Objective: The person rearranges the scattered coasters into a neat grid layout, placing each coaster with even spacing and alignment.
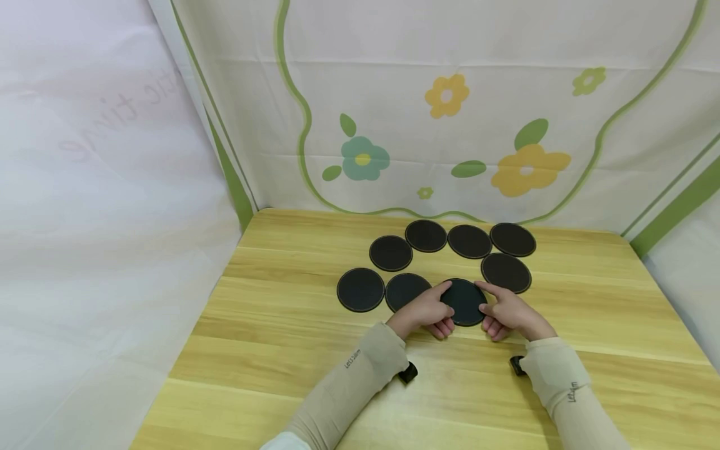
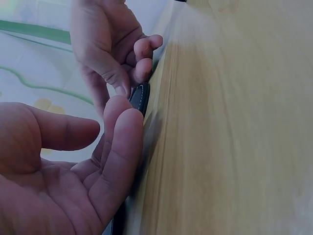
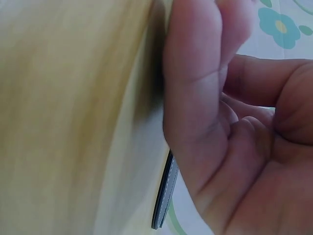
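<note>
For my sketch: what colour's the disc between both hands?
A black disc, clearest in the head view.

Eight discs (image 1: pixel 361 289) lie on the table (image 1: pixel 253 337); three far, three near, two between, left and right; the near right disc (image 1: pixel 464 303) sits between left hand (image 1: pixel 429 309) and right hand (image 1: pixel 510 312); cloth (image 1: pixel 394 106) behind.

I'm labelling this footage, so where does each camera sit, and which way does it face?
Head: on the head, facing forward and down at black round coasters on the wooden table; left hand, right hand and beige sleeves show.
Left wrist: on that wrist, looking low along the wooden table, picture turned sideways; left hand near, right hand beyond.
Right wrist: on that wrist, also low and sideways; right hand large, a coaster's stitched edge beside it.
Shared: head and left wrist views show both hands.
</note>
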`<state>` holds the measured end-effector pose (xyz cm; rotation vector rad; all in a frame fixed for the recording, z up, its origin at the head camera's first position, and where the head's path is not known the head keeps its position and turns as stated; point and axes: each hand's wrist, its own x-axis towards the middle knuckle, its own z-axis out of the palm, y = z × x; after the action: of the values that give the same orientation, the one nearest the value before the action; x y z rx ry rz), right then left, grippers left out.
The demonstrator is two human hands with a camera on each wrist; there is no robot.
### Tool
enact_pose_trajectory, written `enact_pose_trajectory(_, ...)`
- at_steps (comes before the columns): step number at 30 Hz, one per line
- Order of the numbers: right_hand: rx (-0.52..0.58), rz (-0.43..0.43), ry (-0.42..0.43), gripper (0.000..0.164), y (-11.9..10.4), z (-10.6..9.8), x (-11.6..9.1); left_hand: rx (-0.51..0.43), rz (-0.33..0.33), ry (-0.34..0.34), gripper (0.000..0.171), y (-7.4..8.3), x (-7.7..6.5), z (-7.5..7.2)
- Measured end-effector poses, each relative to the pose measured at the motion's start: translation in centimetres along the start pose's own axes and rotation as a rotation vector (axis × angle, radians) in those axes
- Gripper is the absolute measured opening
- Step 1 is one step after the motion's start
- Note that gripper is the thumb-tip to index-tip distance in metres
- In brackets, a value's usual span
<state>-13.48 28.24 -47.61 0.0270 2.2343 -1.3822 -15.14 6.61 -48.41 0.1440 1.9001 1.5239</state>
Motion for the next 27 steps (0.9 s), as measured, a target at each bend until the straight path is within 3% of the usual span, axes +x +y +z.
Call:
enact_pose_trajectory(8, 0.012, -0.018, 0.028, 0.063, -0.3, -0.6, -0.2, -0.001, 0.022, 0.007, 0.066, 0.1, 0.0, 0.2)
enact_pose_trajectory(12, -0.026, -0.042, 0.087, 0.059, -0.8, -2.0, -0.3, -0.015, 0.092, 0.041, 0.052, 0.4, -0.1, 0.3)
enact_pose_trajectory(17, -0.105, -0.02, 0.136, 0.054, -0.6, -4.2, -0.1, 0.032, 0.178, 0.136, 0.031, 0.8, -0.1, 0.3)
enact_pose_trajectory(24, -0.138, 0.049, 0.098, 0.054, 1.3, -5.8, -0.5, 0.066, 0.244, 0.251, 0.037, 1.5, -0.4, 0.5)
enact_pose_trajectory(27, -0.151, 0.053, 0.111, 0.051, 2.0, -6.3, -1.0, 0.055, 0.278, 0.299, 0.047, 1.8, -0.4, 0.6)
